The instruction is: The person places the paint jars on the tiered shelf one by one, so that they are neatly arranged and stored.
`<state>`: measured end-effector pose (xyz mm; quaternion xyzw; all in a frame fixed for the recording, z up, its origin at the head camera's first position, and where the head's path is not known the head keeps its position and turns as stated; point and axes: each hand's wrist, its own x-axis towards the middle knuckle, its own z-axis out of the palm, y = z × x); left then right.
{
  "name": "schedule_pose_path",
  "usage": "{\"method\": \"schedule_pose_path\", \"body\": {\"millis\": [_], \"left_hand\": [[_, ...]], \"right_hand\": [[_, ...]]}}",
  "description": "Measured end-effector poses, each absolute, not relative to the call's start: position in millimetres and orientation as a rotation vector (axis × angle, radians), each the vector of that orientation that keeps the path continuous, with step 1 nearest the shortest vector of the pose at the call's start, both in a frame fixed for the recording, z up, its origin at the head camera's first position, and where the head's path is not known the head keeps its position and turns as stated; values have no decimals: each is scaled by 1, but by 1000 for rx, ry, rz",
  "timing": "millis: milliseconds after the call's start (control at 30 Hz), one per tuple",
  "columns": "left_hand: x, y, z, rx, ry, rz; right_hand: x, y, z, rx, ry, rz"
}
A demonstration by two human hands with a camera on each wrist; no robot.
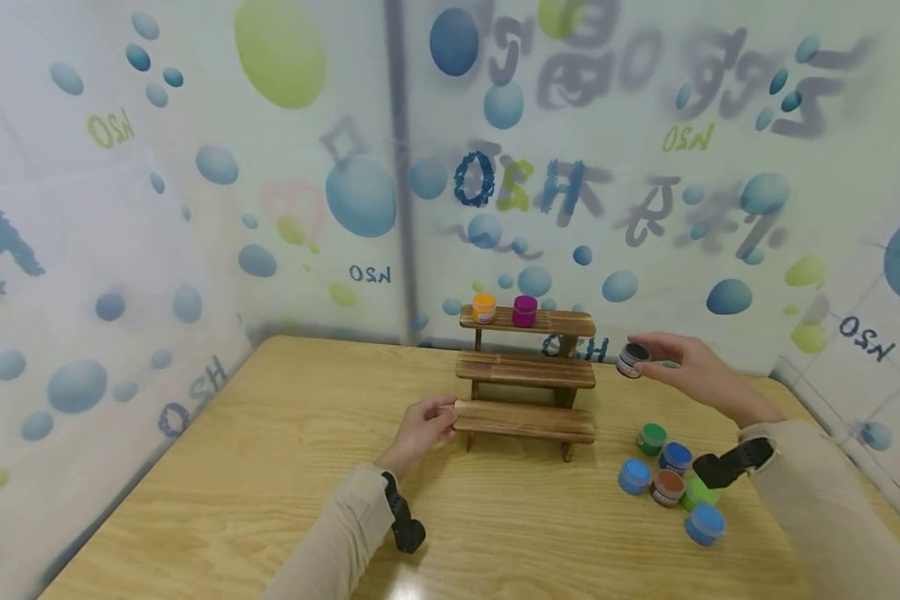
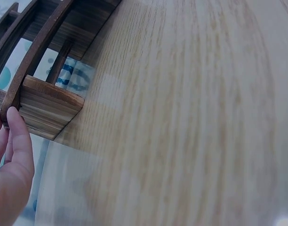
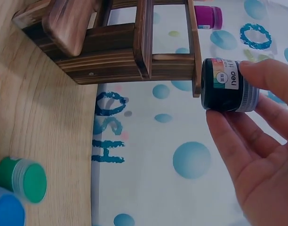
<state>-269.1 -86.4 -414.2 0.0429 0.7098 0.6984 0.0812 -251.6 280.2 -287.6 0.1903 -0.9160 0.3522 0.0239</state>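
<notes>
My right hand [image 1: 686, 371] pinches a dark paint jar [image 3: 224, 87] between thumb and fingers, in the air to the right of a three-step wooden rack [image 1: 525, 419]. In the right wrist view the jar's label faces the camera, and the jar is close to the end of the top step. My left hand [image 1: 422, 433] grips the left end of the rack's lowest step; thumb and fingers pinch its edge in the left wrist view. On the top step stand an orange paint jar [image 1: 483, 308] and a purple paint jar [image 1: 525, 311].
On the table to the right of the rack is a cluster of paint jars: dark green [image 1: 652, 438], several blue, a brown jar [image 1: 667, 487] and a light green jar [image 1: 700, 494]. Behind the wooden table [image 1: 270, 467] hangs a printed curtain [image 1: 307, 192].
</notes>
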Motion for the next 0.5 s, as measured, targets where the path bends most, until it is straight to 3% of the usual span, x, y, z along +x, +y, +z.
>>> {"method": "schedule_pose_path", "body": {"millis": [500], "left_hand": [[-268,-88,-413,160,2095,2094]], "right_hand": [[-286,244,-282,621,-2749,1227]]}}
